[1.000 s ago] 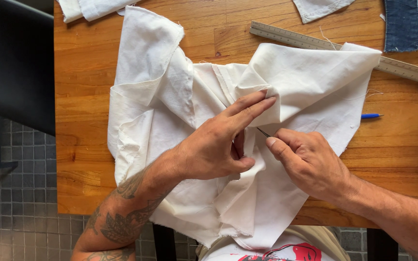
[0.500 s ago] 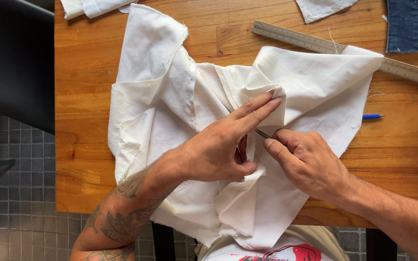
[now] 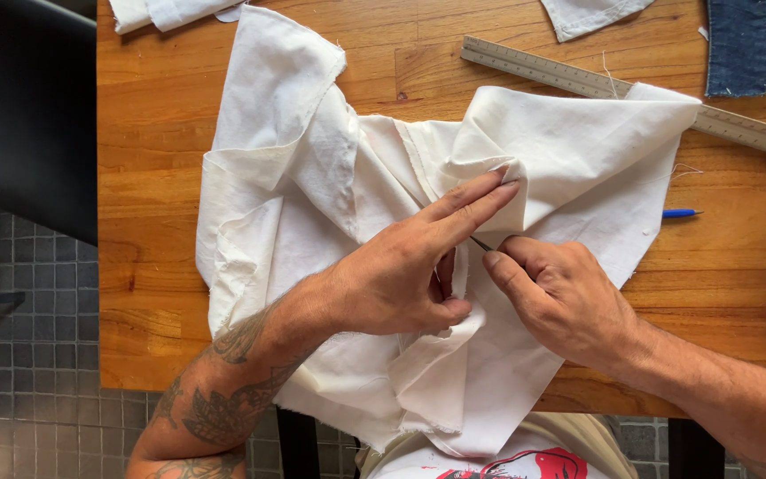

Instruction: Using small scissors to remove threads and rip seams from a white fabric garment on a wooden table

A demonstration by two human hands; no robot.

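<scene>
White cloth (image 3: pixel 312 195) pinned by left hand (image 3: pixel 401 275); right hand (image 3: pixel 560 297) pinching maybe needle (image 3: pixel 480 243).

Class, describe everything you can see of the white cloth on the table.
The white cloth is a large, crumpled piece of thin woven fabric with frayed raw edges and visible seams. It lies spread on the wooden table, its lower part hanging over the near edge. One corner covers part of the ruler. The left hand presses it flat; the right hand holds a thin tool against it.

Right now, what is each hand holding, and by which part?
The right hand pinches a thin dark needle-like tool by its rear end. The left hand grips nothing; its fingers press flat on a fold of the white fabric.
</scene>
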